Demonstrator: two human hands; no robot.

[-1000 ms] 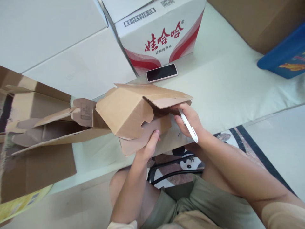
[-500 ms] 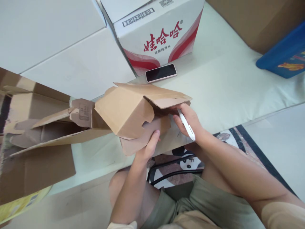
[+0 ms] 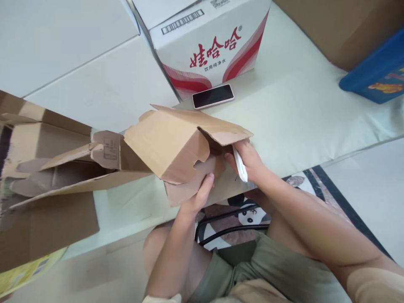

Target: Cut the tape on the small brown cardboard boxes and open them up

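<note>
A small brown cardboard box [image 3: 164, 141] lies tilted in front of me, its flaps loose and one end partly open. My left hand [image 3: 199, 195] is closed on the lower flap, thumb on top and the other fingers hidden beneath. At the box's right end, my right hand [image 3: 249, 160] is closed around a slim white utility knife [image 3: 240, 165], whose front end is hidden. The fingers of that hand also reach under the raised upper flap, so I cannot see exactly what they touch.
Behind the box lie a phone [image 3: 213, 96] and a white-and-red carton [image 3: 214, 50]. Opened cardboard boxes [image 3: 63, 219] crowd the left side. A blue container [image 3: 372, 71] stands at the right on the pale green cloth [image 3: 303, 113]. A panda-patterned stool [image 3: 249, 216] is below the table edge.
The cardboard box has turned slightly, its near corner moving a little right. My right hand and the utility knife have shifted slightly left, with the knife standing steeper.
</note>
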